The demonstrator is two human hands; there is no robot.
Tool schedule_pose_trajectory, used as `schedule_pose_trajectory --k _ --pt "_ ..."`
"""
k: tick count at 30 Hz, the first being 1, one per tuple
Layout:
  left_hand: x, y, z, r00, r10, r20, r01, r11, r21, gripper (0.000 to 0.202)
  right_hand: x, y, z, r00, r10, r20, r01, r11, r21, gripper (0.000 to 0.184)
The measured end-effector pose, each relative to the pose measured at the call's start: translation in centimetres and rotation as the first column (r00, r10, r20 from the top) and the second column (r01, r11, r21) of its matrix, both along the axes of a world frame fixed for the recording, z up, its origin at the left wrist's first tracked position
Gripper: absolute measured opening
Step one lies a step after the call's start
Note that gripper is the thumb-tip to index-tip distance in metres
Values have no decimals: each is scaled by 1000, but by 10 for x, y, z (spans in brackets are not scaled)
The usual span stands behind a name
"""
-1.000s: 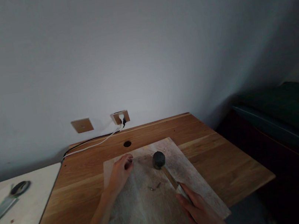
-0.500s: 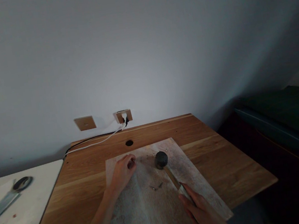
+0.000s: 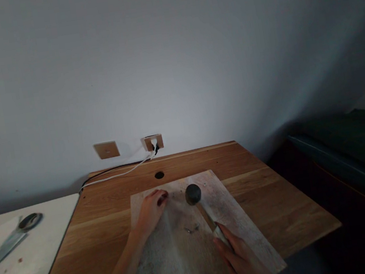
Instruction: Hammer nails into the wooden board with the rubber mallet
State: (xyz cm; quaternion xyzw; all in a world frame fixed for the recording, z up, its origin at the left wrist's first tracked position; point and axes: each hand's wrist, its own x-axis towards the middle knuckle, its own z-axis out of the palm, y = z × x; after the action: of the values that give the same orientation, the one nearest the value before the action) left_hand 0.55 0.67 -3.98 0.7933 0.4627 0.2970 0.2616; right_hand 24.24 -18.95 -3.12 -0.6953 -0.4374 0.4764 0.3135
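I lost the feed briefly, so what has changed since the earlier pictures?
The right hand has shifted the black, round-headed mallet slightly left over the worn, greyish flat board, towards the left hand. No visible grasp or release. The left hand and the small, thin metallic pieces stayed put on the board.

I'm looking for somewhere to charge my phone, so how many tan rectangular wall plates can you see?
2: the left tan rectangular plate has nothing plugged in; the right tan rectangular plate has a white plug covering its middle.
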Motion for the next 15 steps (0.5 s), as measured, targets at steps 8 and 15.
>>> schedule_pose_trajectory --k 8,15 --pt "0 -1 1 997 59 52 -55 996 -73 48 -42 43 38 976 199 -87 -190 977 99 64" --pt "-4 -3 -2 993 86 79 -89 996 33 70 -38 45 31 980 177 -87 -171 983 70 60"
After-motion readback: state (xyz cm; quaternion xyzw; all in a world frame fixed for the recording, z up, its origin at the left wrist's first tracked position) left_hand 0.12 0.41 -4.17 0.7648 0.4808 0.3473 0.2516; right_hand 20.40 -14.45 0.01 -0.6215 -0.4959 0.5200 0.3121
